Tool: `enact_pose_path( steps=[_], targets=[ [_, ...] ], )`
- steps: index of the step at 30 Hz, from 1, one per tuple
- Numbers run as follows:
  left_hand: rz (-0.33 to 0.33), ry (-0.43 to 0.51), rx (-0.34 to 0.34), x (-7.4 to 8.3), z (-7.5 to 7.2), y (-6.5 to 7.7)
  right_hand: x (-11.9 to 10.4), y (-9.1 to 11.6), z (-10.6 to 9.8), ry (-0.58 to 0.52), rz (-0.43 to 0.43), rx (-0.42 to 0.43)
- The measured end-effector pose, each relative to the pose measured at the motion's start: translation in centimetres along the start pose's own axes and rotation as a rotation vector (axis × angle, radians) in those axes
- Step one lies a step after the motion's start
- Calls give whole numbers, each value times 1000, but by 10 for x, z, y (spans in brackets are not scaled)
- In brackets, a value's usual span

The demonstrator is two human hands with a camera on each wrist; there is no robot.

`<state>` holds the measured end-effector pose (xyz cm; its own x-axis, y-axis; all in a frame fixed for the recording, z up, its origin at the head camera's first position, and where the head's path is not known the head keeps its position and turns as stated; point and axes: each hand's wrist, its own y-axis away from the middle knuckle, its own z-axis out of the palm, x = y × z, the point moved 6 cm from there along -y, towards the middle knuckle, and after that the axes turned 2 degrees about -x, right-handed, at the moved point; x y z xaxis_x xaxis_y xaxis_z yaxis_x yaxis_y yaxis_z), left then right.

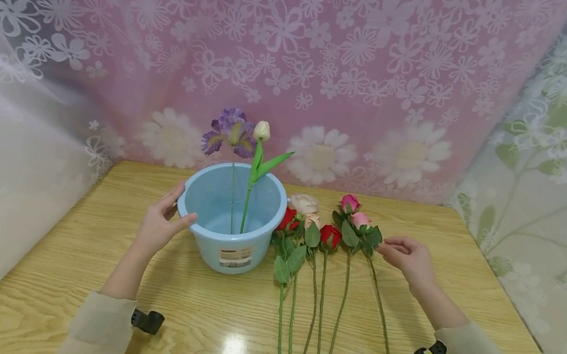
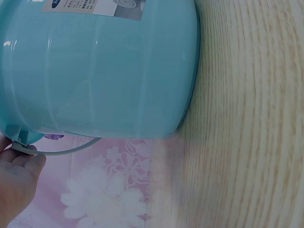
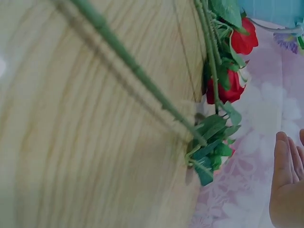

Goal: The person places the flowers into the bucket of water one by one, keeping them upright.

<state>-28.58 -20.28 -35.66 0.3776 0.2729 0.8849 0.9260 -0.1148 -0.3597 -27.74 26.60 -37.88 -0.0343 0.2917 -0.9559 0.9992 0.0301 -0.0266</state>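
Note:
My left hand [image 1: 158,224] grips the rim of a light blue plastic bucket [image 1: 234,250] at its left side, thumb over the edge. In the left wrist view the fingers are by the handle's [image 2: 71,151] joint. A purple iris [image 1: 231,131] and a white tulip [image 1: 262,131] stand upright in the bucket. My right hand [image 1: 411,262] hovers beside the leaves of a pink rose [image 1: 360,220] lying on the table. The right wrist view shows that hand's fingers [image 3: 283,159] fairly straight, apart from the rose leaves [image 3: 213,152], and holding nothing.
Right of the bucket lie more long-stemmed flowers: a magenta rose [image 1: 350,203], a red rose [image 1: 330,236], another red rose [image 1: 287,220], a peach flower [image 1: 312,221] and a cream flower [image 1: 303,204]. The wooden table [image 1: 180,316] ends at a pink floral curtain [image 1: 296,57].

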Motion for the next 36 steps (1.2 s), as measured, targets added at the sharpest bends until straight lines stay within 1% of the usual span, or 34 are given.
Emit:
enact_pose_path(
  steps=[4,8,11,14,19,22,27,30,36],
  targets=[
    [1,-15,4,0,-1,0,8,3,-7,-11,3,-2],
    [8,-21,5,0,-1,-1,13,6,-14,-43,21,-14],
    [7,-19,7,0,-2,-1,16,7,-17,-42,34,-24],
    [-3,-18,6,3,-2,-1,19,7,-19,3,47,-30],
    [-8,-10,2,18,1,3,28,6,-18,90,84,-70],
    [-5,-8,2,23,2,4,36,6,-16,115,97,-94],
    [-11,-16,2,11,1,2,47,7,-12,149,118,-119],
    [-8,-30,3,3,0,1,52,9,-10,158,149,-123],
    [1,-18,13,-2,0,0,58,13,-6,139,191,-148]
  ],
)
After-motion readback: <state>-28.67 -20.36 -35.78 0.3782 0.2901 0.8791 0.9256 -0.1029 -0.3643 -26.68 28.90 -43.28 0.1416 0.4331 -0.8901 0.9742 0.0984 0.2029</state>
